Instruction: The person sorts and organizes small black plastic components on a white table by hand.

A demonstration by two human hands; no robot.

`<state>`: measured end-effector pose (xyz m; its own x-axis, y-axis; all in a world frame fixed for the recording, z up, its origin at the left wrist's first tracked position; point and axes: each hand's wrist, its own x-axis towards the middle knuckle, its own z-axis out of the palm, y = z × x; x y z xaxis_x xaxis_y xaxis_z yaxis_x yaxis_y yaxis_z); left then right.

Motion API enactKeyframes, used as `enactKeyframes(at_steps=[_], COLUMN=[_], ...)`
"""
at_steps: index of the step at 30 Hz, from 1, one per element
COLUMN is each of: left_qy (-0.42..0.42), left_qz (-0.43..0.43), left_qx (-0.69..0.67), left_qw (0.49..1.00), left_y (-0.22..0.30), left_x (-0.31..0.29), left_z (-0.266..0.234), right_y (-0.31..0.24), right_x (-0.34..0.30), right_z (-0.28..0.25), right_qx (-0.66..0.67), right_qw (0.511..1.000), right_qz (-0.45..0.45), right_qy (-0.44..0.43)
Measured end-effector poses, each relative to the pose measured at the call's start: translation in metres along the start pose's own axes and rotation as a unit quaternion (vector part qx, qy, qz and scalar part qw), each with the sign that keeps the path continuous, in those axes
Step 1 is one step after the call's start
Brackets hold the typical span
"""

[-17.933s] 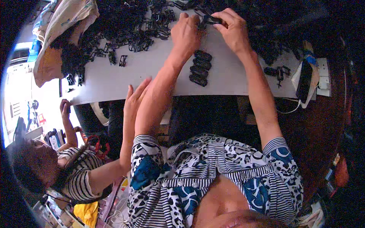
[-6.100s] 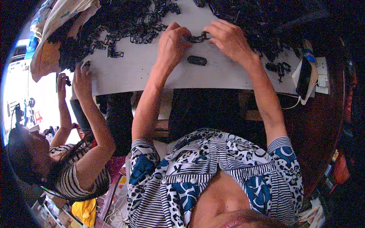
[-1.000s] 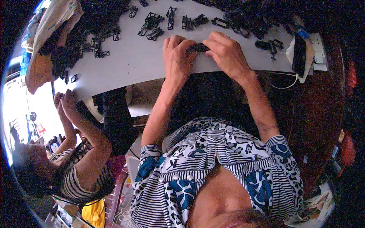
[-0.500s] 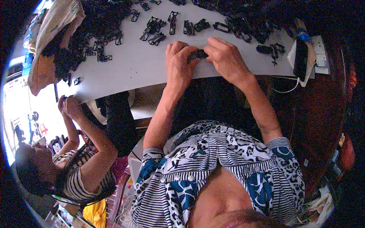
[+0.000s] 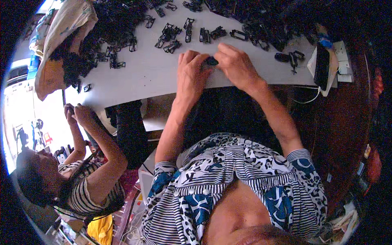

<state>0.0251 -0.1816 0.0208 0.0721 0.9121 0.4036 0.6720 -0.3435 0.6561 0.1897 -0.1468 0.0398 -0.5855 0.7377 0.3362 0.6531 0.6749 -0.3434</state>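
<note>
Over the near part of the white table, my left hand [image 5: 191, 72] and my right hand [image 5: 236, 65] meet around a small black plastic part [image 5: 211, 61]. The fingers of both are closed on it from either side, hiding most of its shape. Beyond my hands lie loose black plastic frames, among them a pair of overlapping ones [image 5: 168, 34], a long upright one [image 5: 188, 30] and a rectangular one [image 5: 239, 35]. To the right of my right hand, a few more black pieces [image 5: 290, 58] rest on the table.
Dark heaps of black parts [image 5: 118, 20] cover the table's far side. At the right edge stands a black-and-white device [image 5: 322, 67] with a white cable. A cloth bag [image 5: 67, 45] hangs at the left. Another person in a striped top [image 5: 90, 188] works there, hands raised at the table's edge.
My hands have drawn slightly closer together around the black part, and the part shows less between them. The view has shifted a little.
</note>
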Motion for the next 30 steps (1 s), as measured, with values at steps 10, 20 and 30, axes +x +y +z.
enactKeyframes(at_steps=[10, 20, 30], left_qy=[0.034, 0.048, 0.016], left_qz=[-0.049, -0.051, -0.254], left_qx=[0.180, 0.093, -0.493], left_qw=[0.982, 0.993, 0.832], left_y=[-0.011, -0.036, -0.022], left_x=[0.060, 0.066, 0.068], left_z=[-0.016, -0.017, -0.027], right_y=[0.025, 0.027, 0.030], right_x=[0.018, 0.021, 0.051], right_z=[-0.023, -0.019, 0.004], right_qx=[-0.089, -0.167, -0.110], right_qw=[0.990, 0.984, 0.993], right_qz=[0.094, 0.011, -0.013], right_qy=[0.062, 0.066, 0.025])
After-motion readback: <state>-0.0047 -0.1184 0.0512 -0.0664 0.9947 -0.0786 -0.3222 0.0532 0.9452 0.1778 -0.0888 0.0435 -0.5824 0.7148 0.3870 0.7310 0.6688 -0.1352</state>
